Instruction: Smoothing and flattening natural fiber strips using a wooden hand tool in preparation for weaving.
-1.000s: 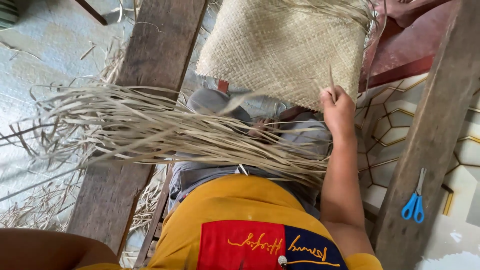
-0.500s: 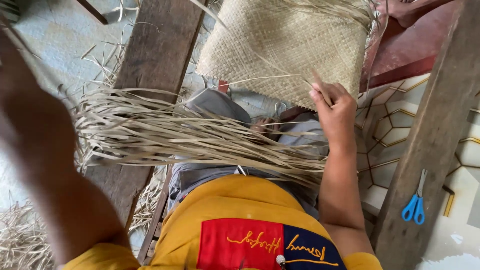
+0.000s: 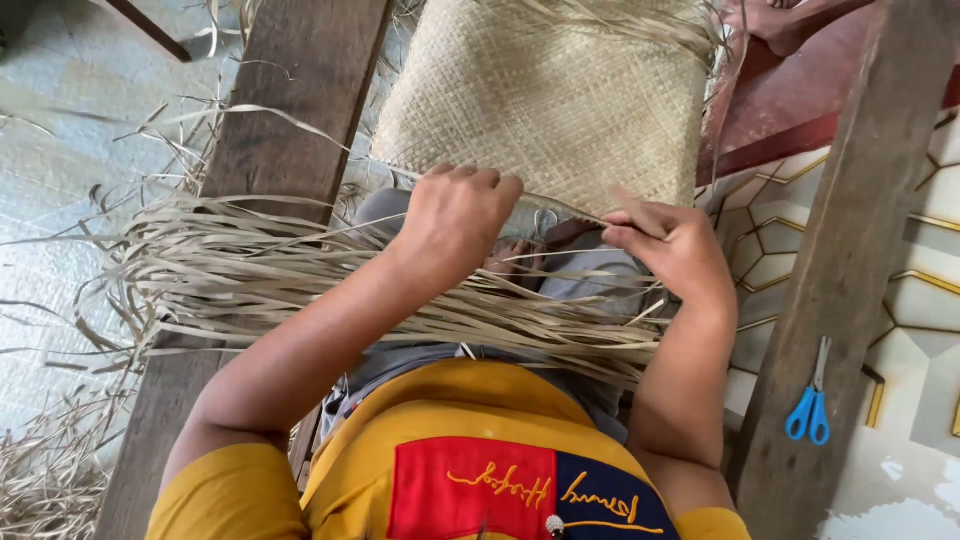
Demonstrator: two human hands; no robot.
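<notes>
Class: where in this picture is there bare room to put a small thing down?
Bare patches: the patterned floor around the blue scissors, and the wooden plank left of the woven mat. Crowded: the loose strips across the lap, under both hands.

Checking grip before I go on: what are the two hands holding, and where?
Right hand pinches one dry strip at the woven mat edge. Left hand is closed over strips there; its exact hold is hidden.

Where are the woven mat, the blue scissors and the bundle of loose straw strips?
woven mat (image 3: pixel 545 95), head view, middle of the woven surface.
blue scissors (image 3: pixel 808 412), head view, on the blue handles.
straw strips (image 3: pixel 250 275), head view, left part of the bundle across the lap.
</notes>
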